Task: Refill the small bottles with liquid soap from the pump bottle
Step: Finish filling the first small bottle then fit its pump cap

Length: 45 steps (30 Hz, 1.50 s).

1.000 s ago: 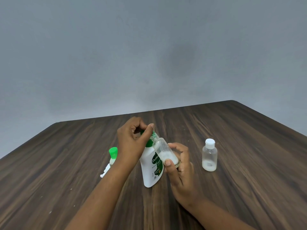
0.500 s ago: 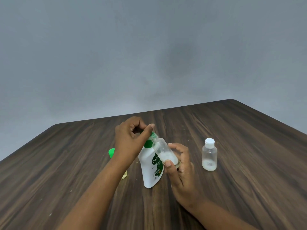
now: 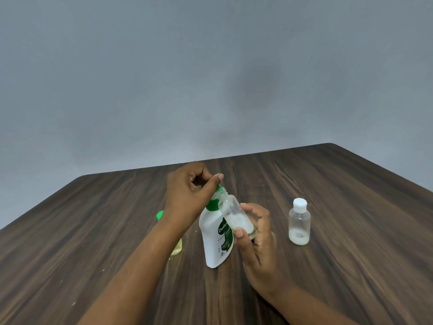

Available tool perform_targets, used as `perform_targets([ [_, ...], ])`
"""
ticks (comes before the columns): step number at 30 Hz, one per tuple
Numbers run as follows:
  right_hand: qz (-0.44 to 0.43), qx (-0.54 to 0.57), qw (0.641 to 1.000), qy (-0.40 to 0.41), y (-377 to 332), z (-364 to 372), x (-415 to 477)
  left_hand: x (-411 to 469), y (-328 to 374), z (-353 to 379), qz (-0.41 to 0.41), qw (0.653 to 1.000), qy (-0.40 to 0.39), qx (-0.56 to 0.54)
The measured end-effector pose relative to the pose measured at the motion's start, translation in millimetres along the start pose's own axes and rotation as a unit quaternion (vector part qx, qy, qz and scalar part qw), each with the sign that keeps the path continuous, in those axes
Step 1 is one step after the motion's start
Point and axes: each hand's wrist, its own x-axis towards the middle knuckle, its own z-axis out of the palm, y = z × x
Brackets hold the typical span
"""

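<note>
Sliding left forearm further over green-capped bottle; otherwise holding. Curling left hand fingers round pump bottle top, pinching tilted small bottle in right hand fingers, mouth at spout. Filling partway; capped bottle beyond right fingers sitting part-filled.

only readable thing here is "Dettol" in white on the green label of the white pump bottle, last letter cut off. smaller print under it is too blurry.
</note>
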Motion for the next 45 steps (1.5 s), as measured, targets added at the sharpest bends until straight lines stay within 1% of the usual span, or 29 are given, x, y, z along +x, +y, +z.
perform_targets([
  [7,-0.003,-0.005,1.000,0.006,-1,-1,0,-6,1,2,0.002,1.000,0.025,-0.011],
  [15,-0.005,-0.001,1.000,0.012,0,0,3,9,12,-5,-0.007,0.999,-0.035,0.026],
  [21,-0.007,-0.004,1.000,0.005,-3,-2,0,-6,1,1,-0.004,1.000,0.003,0.004],
  [25,-0.006,-0.019,1.000,0.008,-1,-3,1,-5,4,2,-0.004,1.000,0.012,0.006],
  [32,-0.016,-0.001,1.000,0.024,2,0,3,13,15,-6,0.005,0.998,-0.042,0.047],
  [34,-0.014,0.000,1.000,0.020,0,0,3,9,12,-4,0.003,0.998,-0.036,0.044],
  [37,-0.011,0.001,1.000,0.009,-1,-1,0,-1,3,1,-0.007,1.000,0.002,0.019],
  [40,-0.013,-0.004,1.000,0.018,0,-1,-1,-6,1,4,0.001,1.000,0.023,0.011],
  [42,-0.010,-0.004,1.000,0.017,0,-1,0,-5,3,4,0.004,1.000,0.024,0.005],
  [45,-0.006,-0.010,1.000,0.013,0,0,2,2,5,-1,0.007,1.000,-0.002,0.004],
])
